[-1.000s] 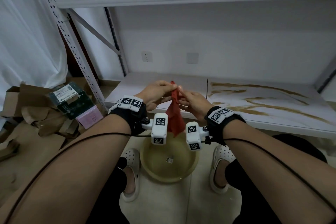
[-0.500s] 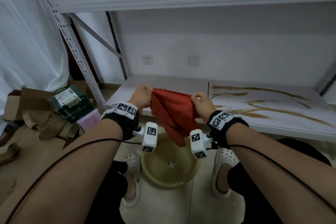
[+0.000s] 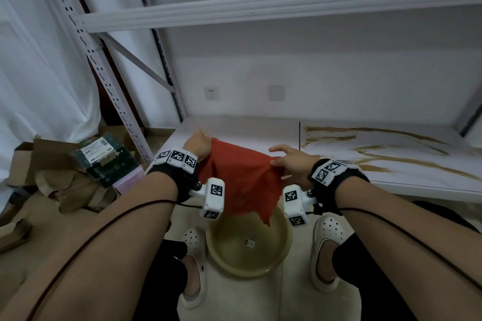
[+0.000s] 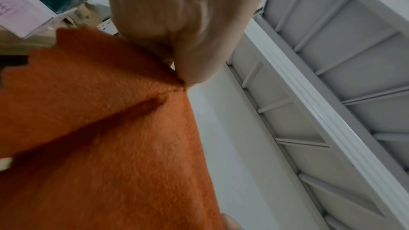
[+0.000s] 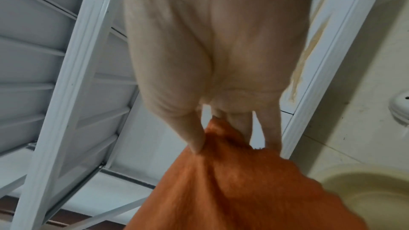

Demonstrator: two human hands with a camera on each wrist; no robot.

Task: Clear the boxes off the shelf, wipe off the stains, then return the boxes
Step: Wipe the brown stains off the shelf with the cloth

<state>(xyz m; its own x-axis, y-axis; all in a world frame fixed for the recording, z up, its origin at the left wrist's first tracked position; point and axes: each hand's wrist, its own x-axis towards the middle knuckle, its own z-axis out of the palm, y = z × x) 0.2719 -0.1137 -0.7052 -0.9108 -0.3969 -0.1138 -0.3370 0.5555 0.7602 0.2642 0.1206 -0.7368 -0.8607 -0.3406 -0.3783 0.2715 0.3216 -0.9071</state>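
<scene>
A red cloth [image 3: 241,181] hangs spread between my two hands in front of the white shelf [image 3: 250,133], above a yellowish basin [image 3: 260,266]. My left hand [image 3: 198,142] pinches its left corner, and the left wrist view shows the cloth [image 4: 106,137] held under the thumb. My right hand [image 3: 289,161] pinches the right corner [image 5: 221,163] between thumb and fingers. Brown stains [image 3: 386,154] streak the right half of the shelf. The boxes [image 3: 109,161] lie on the floor at the left, a dark green one on a pink one.
Torn brown cardboard [image 3: 60,185] litters the floor around the boxes. An upper shelf board [image 3: 260,8] runs overhead, with a perforated upright [image 3: 91,60] at the left. My feet in white clogs [image 3: 326,232] flank the basin.
The cloth was bunched between my hands held close together; the hands have moved apart and spread it out wide. My view has tilted a little downward.
</scene>
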